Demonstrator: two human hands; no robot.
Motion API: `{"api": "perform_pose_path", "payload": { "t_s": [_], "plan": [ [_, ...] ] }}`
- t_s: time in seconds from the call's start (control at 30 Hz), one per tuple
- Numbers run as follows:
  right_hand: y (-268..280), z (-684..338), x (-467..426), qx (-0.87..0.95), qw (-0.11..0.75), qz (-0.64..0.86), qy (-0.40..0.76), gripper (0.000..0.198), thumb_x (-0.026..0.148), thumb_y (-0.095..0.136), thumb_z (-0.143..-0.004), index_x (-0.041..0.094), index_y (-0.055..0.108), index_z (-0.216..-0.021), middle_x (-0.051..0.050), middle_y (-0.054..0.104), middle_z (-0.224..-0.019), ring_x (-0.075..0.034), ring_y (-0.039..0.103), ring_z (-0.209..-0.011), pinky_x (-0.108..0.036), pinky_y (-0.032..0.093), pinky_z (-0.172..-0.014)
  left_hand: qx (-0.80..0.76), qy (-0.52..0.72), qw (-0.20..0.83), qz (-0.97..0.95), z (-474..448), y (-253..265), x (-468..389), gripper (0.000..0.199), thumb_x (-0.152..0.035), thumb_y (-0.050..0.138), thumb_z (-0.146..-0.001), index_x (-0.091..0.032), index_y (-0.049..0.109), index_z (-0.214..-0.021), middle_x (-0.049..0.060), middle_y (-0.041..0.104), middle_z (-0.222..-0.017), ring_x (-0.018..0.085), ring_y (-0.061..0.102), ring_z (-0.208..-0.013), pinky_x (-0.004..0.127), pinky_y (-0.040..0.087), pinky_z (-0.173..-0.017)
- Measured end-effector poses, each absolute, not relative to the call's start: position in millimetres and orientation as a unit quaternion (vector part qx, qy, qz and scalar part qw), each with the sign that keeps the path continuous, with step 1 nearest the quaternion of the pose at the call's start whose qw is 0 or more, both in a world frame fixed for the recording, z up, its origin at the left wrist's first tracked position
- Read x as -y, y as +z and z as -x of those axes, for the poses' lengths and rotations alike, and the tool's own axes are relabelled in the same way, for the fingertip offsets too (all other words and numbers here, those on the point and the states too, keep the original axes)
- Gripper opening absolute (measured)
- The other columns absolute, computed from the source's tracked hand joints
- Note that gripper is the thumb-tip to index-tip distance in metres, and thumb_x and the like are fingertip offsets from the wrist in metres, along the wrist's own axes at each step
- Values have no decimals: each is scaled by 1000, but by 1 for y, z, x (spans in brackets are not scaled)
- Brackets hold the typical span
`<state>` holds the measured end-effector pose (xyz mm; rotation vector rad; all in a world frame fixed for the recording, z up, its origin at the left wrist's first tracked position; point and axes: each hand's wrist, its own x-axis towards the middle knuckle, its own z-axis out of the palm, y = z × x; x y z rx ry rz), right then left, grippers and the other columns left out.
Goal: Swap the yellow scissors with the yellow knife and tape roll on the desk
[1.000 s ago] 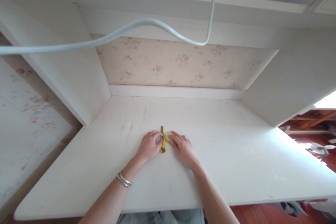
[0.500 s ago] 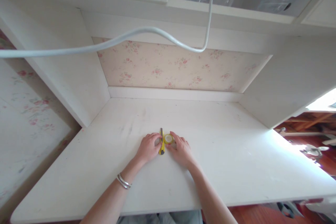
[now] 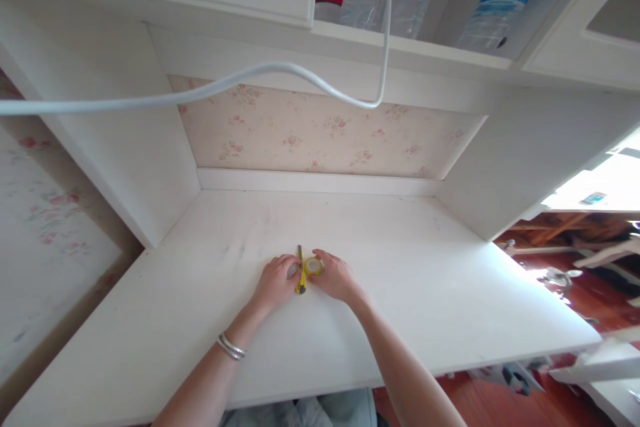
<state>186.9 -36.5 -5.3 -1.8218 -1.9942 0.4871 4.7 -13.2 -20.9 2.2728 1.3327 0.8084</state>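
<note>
Two hands (image 3: 336, 278), one farther around one disc (image 3: 313, 266)

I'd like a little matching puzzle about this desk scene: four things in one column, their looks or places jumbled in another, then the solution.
Things:
1. cutter
2. round thing
3. bracelet
4. cord

Looks or places:
A. silver, on the same arm as the left hand
B. white, curving across the upper part of the view
C. long and slim, with yellow on it
D. between the right hand's thumb and forefinger

Pairs: 1-C, 2-D, 3-A, 4-B
</note>
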Motion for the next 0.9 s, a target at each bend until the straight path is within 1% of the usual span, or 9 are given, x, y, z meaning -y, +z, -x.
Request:
{"api": "perform_pose_path", "payload": {
  "t_s": [0.07,0.17,0.3,0.37,0.43,0.53,0.67,0.8,0.9],
  "plan": [
    [-6,-191,38,707,212,652,173,57,35,63,-69,29,46,-123,-2,62,-108,-19,59,-92,-29,42,-78,-476,294,194,-806,-5,-21,13,21,-22,53,-79,-23,62,-97,3,63,-102,17,57,-92,30,42,-84],
    [-6,-214,42,697,256,646,177,58,33,63,-69,27,45,-124,-3,61,-110,-16,57,-87,-29,43,-77,-508,302,184,-786,-5,-20,15,17,-27,48,-83,-20,63,-87,3,64,-91,16,58,-85,29,42,-80],
    [-5,-280,51,655,291,679,160,58,34,63,-68,26,45,-122,-2,62,-106,-16,55,-82,-32,43,-79,-563,246,133,-778,-8,-12,23,36,-47,43,-85,-19,59,-68,3,61,-73,17,57,-74,29,40,-73],
    [-5,-320,58,629,299,705,135,58,36,62,-67,24,45,-122,-3,62,-106,-16,54,-80,-33,43,-79,-570,207,105,-789,-12,-7,27,43,-53,42,-83,-19,58,-63,4,60,-70,18,56,-73,30,39,-73],
    [-6,-358,65,606,290,732,115,57,38,60,-68,24,46,-121,-4,62,-105,-17,53,-81,-33,42,-79,-576,176,81,-794,-16,-4,29,44,-56,42,-81,-20,58,-62,5,60,-71,19,56,-74,31,39,-73],
    [-7,-399,76,584,269,760,97,57,40,59,-69,24,44,-122,-5,62,-104,-18,53,-82,-34,42,-78,-587,139,63,-795,-22,-2,30,39,-53,45,-80,-20,60,-66,6,62,-76,21,57,-77,31,39,-72],
    [-17,-418,83,587,256,762,96,57,40,59,-69,27,43,-122,-4,61,-107,-20,52,-84,-37,41,-81,-600,113,84,-787,-29,0,30,34,-44,43,-82,-19,62,-70,7,63,-80,20,59,-77,29,40,-68],
    [-32,-415,79,604,246,750,110,58,38,59,-69,28,43,-123,-4,62,-104,-21,51,-87,-37,42,-83,-595,124,90,-789,-44,2,39,32,-39,43,-83,-18,63,-70,7,64,-80,20,59,-76,29,40,-66],
    [-39,-414,75,602,243,751,118,58,34,59,-68,27,45,-123,-4,62,-102,-21,52,-91,-36,41,-84,-577,143,97,-798,-62,7,49,31,-39,43,-83,-19,63,-70,6,63,-79,19,58,-76,29,41,-67]
  ]
}}
